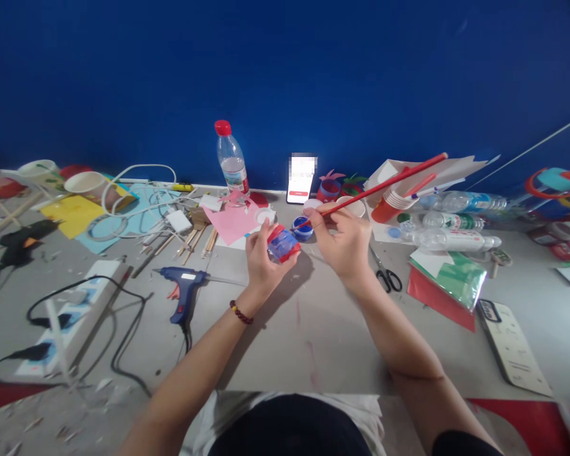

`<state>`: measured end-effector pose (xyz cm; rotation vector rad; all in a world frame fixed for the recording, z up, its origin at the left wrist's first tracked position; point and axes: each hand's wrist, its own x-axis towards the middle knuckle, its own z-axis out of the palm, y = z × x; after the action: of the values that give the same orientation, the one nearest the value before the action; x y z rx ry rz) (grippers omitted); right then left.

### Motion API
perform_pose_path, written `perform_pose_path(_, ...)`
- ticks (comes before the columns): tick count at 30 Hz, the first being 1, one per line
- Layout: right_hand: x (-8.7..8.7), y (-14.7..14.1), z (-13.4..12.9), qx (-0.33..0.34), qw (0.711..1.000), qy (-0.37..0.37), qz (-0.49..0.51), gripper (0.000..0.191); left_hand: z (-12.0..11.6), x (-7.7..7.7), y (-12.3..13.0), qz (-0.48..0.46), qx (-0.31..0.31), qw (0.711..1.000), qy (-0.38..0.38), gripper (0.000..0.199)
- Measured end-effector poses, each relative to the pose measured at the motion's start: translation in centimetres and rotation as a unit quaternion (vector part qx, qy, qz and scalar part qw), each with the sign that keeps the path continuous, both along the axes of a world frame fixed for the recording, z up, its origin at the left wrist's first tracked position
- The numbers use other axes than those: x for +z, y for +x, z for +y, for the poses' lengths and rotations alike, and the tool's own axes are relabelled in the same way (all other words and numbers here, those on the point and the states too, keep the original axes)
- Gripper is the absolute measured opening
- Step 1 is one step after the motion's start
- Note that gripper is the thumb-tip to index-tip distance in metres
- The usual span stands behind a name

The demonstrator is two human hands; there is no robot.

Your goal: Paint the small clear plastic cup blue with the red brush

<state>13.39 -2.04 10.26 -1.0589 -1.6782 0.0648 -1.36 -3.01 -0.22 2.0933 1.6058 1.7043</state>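
Observation:
My left hand (262, 263) grips a small round piece painted blue with red edges (284, 245), its fingers and thumb on either side. It looks like a cut section of plastic bottle, though I cannot be sure. In my right hand (344, 237) is a long red-handled paintbrush (389, 183), pinched low near its tip. The brush tip reaches over a small open pot of blue paint (303, 229), just beyond the painted piece. Whether the bristles touch the paint or the piece I cannot tell.
A blue glue gun (184, 285) lies left of my left hand, near a power strip (83, 316). A bottle with a red cap (232, 158) and a lit phone (301, 179) stand behind. Scissors (387, 278), plastic bottles (456, 221) and stacked paper cups (392, 202) sit to the right.

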Motion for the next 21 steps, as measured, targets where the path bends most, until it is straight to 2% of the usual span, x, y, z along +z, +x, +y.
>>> perform_pose_path(5,-1.3,0.4,1.2,-0.007,0.999,0.002,-0.035,0.026,0.0,-0.1,0.0,0.020,-0.004,1.000,0.015,0.099)
perform_pose_path(9,-1.6,-0.2,0.7,0.009,0.999,-0.009,-0.041,0.025,0.1,-0.3,0.2,0.029,-0.002,0.999,0.034,0.100)
perform_pose_path(15,-0.7,-0.9,-1.0,0.019,0.999,-0.005,-0.043,0.024,0.1,-0.3,0.4,0.017,-0.006,1.000,-0.006,0.096)
perform_pose_path(21,0.8,-0.8,-1.5,0.053,0.997,-0.045,0.028,0.025,-0.1,-0.1,0.4,0.014,-0.009,1.000,0.000,0.094)
